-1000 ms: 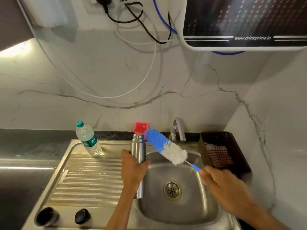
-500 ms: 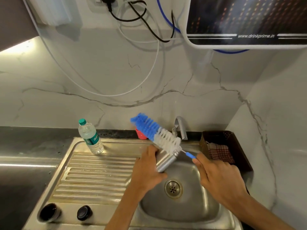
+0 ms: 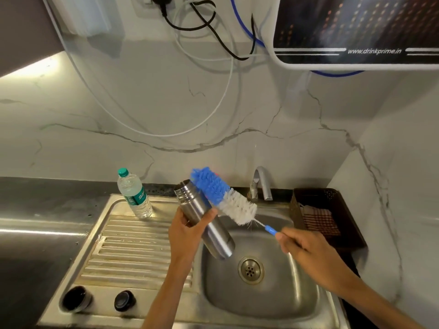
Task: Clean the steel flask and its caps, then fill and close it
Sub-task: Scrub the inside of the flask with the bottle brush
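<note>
My left hand (image 3: pixel 188 227) grips the steel flask (image 3: pixel 206 224) around its middle, tilted over the sink basin (image 3: pixel 261 302) with its open mouth pointing up and to the left. My right hand (image 3: pixel 306 250) holds the blue handle of the bottle brush (image 3: pixel 224 194). The brush's blue and white bristle head lies just right of the flask's mouth, outside it. Two dark caps sit at the sink's front left: a larger cup cap (image 3: pixel 76 299) and a smaller stopper (image 3: pixel 124 300).
A plastic water bottle (image 3: pixel 134 194) stands on the ribbed drainboard (image 3: pixel 133 248). The tap (image 3: pixel 261 182) rises behind the basin. A dark basket (image 3: pixel 332 203) with a checked cloth sits at the right. Cables hang on the marble wall, and a water purifier (image 3: pixel 356 32) is mounted overhead.
My left hand tipped the upright flask over and swung it round, so the mouth now points up-left. The brush moved left and up to the flask's mouth.
</note>
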`<state>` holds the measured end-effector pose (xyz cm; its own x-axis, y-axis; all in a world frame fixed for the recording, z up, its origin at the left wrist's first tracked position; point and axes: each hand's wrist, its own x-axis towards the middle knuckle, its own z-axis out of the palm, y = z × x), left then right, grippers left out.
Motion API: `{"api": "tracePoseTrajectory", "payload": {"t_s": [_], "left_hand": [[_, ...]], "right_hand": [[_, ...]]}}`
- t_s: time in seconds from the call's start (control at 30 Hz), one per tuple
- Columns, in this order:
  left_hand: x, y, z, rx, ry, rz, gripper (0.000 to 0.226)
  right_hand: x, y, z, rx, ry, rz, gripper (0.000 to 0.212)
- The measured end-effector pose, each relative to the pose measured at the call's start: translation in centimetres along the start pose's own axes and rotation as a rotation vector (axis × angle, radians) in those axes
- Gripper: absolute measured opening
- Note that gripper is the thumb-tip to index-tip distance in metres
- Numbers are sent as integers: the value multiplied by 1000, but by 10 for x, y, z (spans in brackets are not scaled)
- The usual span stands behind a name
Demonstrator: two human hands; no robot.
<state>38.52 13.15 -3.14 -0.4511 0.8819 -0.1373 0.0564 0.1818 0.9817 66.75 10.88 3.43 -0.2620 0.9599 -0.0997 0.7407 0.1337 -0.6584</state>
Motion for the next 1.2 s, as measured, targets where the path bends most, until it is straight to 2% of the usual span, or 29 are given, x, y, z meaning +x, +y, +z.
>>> {"api": "tracePoseTrajectory", "payload": {"t_s": [0.07,0.13,0.23,0.4,0.47,0.57,0.67,0.77,0.83,0.93,1.13,1.2], "left_hand": [[0,1,0,-236,-17,-95,60],[3,3,-3,-464,13,-202,74],[15,6,-13,-594,89,-261,83],[20,0,-26,-544,99,-339,101],[23,-4,-32,-480,78,-357,99],[31,-13,-48,-363,83,-357,101],[39,-18,-67,-297,61,-347,122],[46,-14,-80,-307,45,-332,109],[50,-12,-86,-310,40,-309,93],[57,-9,-94,-313,27,-278,82],[77,-21,-97,-321,18,-288,87],[82,-29,-96,-326,10,-293,86]], "right_hand": [[-3,-1,12,-90,13,4,31],[-8,-1,23,-191,19,11,25],[-17,1,33,-247,60,-31,29],[0,-11,36,-307,53,11,39],[18,-18,32,-361,29,34,36],[53,-32,15,-685,28,24,25],[94,-56,3,-1049,44,14,34],[140,-75,0,-1158,9,46,35],[171,-81,3,-1224,-27,8,28],[209,-88,18,-1327,-39,-65,16],[258,-100,58,-1465,-78,-137,2],[269,-101,65,-1483,-92,-145,9]]}}
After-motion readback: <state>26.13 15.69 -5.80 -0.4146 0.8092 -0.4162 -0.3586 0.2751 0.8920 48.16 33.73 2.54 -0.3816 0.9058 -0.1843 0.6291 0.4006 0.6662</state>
